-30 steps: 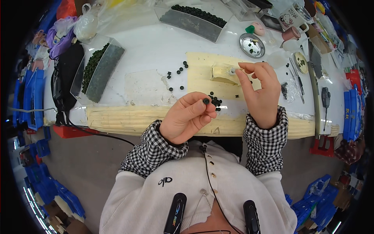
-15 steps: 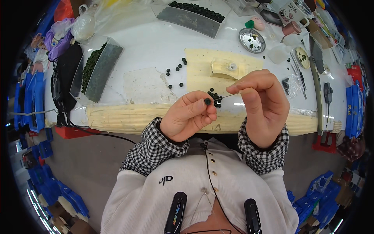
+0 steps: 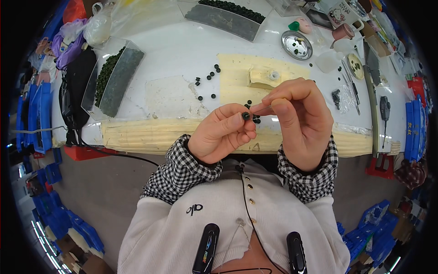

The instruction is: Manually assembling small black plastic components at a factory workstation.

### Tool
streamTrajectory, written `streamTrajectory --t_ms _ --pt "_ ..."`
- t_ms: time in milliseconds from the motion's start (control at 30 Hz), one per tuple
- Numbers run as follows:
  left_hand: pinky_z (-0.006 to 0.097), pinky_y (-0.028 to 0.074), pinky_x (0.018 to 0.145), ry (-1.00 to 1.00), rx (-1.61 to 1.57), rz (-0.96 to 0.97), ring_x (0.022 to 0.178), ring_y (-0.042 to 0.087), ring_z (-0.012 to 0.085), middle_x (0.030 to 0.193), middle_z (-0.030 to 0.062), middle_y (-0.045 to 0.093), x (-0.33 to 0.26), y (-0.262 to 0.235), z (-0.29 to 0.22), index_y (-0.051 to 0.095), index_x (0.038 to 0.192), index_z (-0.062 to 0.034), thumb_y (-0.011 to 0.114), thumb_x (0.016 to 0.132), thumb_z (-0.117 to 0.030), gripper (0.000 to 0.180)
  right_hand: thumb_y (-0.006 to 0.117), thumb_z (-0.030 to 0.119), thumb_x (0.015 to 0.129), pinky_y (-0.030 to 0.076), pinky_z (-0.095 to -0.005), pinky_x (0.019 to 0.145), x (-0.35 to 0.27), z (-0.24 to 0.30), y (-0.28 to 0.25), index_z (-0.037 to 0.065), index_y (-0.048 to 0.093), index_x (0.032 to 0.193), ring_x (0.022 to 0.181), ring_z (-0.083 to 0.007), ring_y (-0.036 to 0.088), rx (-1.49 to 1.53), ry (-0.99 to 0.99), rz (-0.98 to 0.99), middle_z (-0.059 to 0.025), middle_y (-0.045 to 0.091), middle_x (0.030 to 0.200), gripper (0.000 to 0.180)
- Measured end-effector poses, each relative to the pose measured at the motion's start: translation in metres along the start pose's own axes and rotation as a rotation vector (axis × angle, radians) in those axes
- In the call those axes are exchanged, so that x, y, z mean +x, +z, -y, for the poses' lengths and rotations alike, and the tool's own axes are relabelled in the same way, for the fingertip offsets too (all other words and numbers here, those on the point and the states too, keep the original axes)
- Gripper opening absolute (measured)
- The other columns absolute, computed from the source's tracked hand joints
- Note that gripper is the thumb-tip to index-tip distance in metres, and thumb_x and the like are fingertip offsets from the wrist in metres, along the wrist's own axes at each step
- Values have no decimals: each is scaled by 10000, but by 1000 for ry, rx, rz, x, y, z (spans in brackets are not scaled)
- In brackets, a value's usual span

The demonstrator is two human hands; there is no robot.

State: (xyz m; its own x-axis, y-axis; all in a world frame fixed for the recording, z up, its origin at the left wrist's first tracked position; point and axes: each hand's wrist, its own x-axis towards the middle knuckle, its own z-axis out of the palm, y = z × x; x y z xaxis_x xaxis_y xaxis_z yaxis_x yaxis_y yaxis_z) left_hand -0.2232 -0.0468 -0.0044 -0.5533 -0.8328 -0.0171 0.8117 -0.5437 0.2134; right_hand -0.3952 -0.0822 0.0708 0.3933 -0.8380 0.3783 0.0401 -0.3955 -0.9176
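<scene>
My left hand [image 3: 218,137] pinches a small black round part [image 3: 246,115] between thumb and fingertips, above the table's near edge. From the right, my right hand [image 3: 301,123] grips a thin needle-like tool [image 3: 264,109] between thumb and forefinger. The tool points toward the black part; my fingers hide much of it, and I cannot tell whether its tip touches. Several loose black round parts [image 3: 257,121] lie just behind my fingertips, partly covered by them. Beyond my right hand sits a cream block [image 3: 259,78] with a small clear fitting [image 3: 273,75] on top.
Clear bins of small parts stand at the left [image 3: 119,86] and the back [image 3: 223,23]. A round metal dish [image 3: 296,44] and a mug [image 3: 342,16] are at the far right. Thin hand tools [image 3: 352,86] lie right of my hand. More black parts [image 3: 210,77] are scattered mid-table.
My right hand has moved slightly left and its fingertips are now closer to the black part. My left hand has shifted slightly right, still pinching the part.
</scene>
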Motion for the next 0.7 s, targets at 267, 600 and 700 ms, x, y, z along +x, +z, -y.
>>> streamTrajectory --t_ms 267,600,700 --pt "234 496 766 -16 68 17 879 560 156 945 45 626 -1 -3 -2 539 1160 -21 543 930 -153 265 492 56 937 557 -287 738 0 -1 0 -57 465 965 821 -188 636 -26 -2 3 -122 551 909 120" --pt "231 498 768 -18 49 16 880 560 159 948 55 617 -1 -3 -2 540 1143 -27 532 935 -144 239 521 46 920 546 -268 728 0 0 1 -55 492 944 800 -173 641 -24 -10 -33 -112 568 877 108" --pt "242 514 768 -6 14 6 882 589 176 951 78 628 -1 -3 -2 554 1126 -25 523 937 -124 216 547 30 902 536 -250 716 0 0 3 -50 523 928 782 -149 643 57 -13 -148 -96 587 845 87"
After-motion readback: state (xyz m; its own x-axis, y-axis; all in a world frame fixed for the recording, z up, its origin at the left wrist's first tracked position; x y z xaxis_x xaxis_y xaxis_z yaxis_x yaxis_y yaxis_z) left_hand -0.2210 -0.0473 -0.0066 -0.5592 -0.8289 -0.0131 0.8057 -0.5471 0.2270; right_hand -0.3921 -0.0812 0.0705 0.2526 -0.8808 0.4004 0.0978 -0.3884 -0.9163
